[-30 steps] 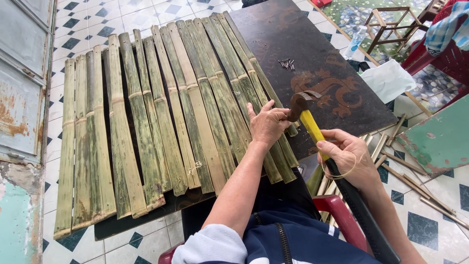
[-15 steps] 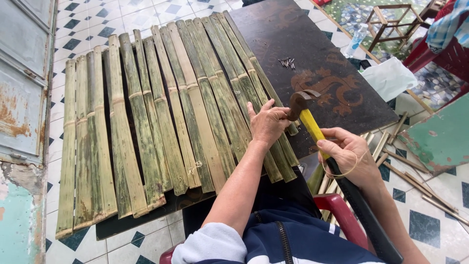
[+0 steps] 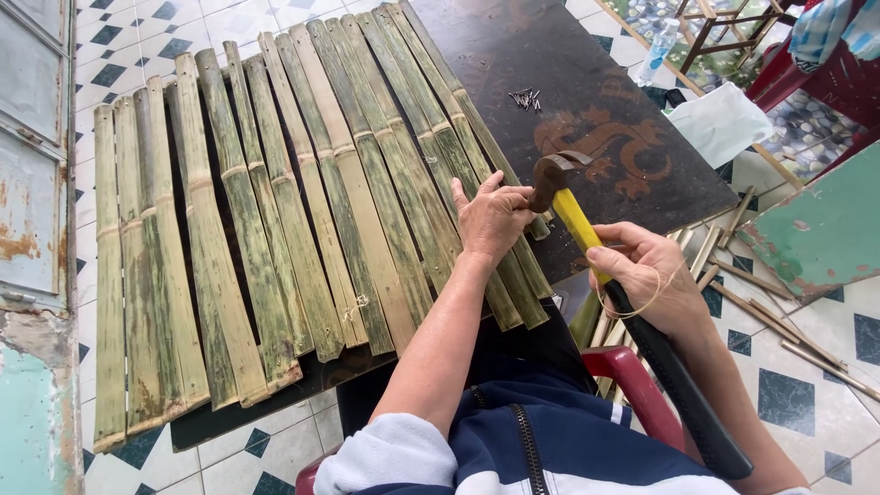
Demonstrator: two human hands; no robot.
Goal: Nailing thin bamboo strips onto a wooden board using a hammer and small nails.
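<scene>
Several green bamboo slats (image 3: 275, 220) lie side by side on a dark wooden table (image 3: 587, 82). My left hand (image 3: 490, 215) presses down on the rightmost slats near their near ends, fingers pinched at the hammer's head. My right hand (image 3: 646, 275) grips a hammer (image 3: 587, 234) by its yellow and black handle. The rusty claw head rests right by my left hand's fingertips, at the edge of the slats. A thin string loops around my right hand's fingers.
A small pile of nails (image 3: 524, 97) lies on the table beyond the hammer. Loose bamboo strips (image 3: 779, 302) lie on the tiled floor at right. A red plastic chair (image 3: 632, 376) is under me. A plastic bottle (image 3: 658, 50) stands at far right.
</scene>
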